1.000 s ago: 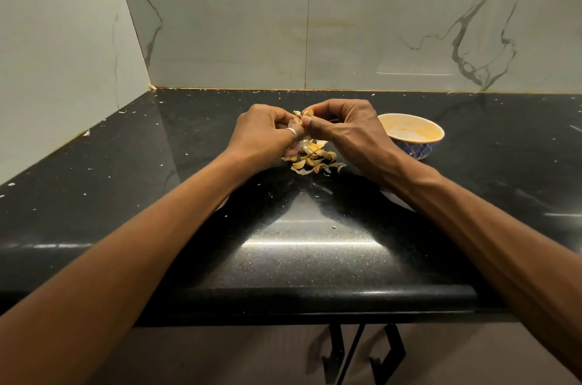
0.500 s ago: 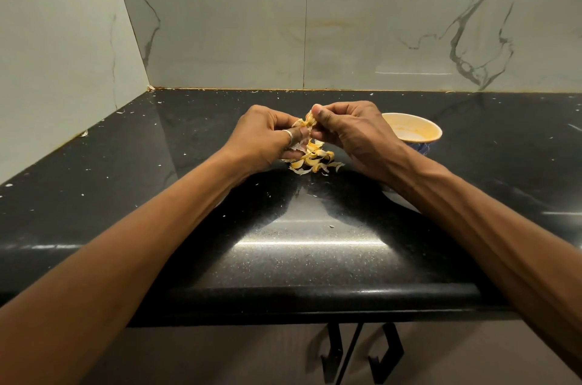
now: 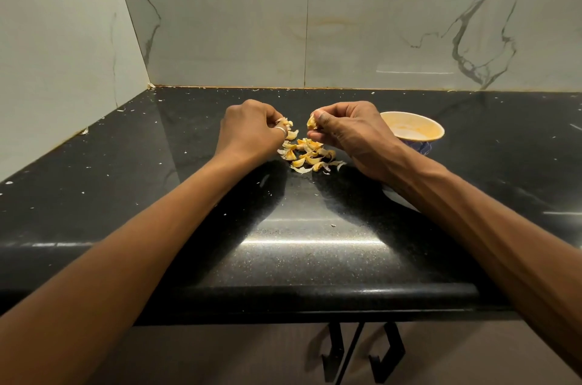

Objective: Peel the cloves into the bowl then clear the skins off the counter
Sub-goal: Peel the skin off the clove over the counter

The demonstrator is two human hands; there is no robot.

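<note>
Both hands hover over the black counter [image 3: 195, 195], a small gap between them. My left hand [image 3: 248, 129], a ring on one finger, pinches a scrap of papery skin [image 3: 287, 123] at its fingertips. My right hand [image 3: 349, 129] pinches a yellowish clove [image 3: 311, 123] between thumb and fingers. Below them lies a heap of garlic skins and pieces [image 3: 307, 156]. A small bowl [image 3: 412, 129] with a pale inside and a blue patterned outside stands just right of my right hand; what lies inside it is unclear.
Marble walls close the counter at the back and on the left. Tiny skin flecks are scattered over the counter. A white object [image 3: 400, 200] peeks out under my right forearm. Black cabinet handles [image 3: 359, 353] hang below the front edge.
My hands were joined on one clove; now they have pulled apart, the left keeping a piece of skin, the right keeping the clove.
</note>
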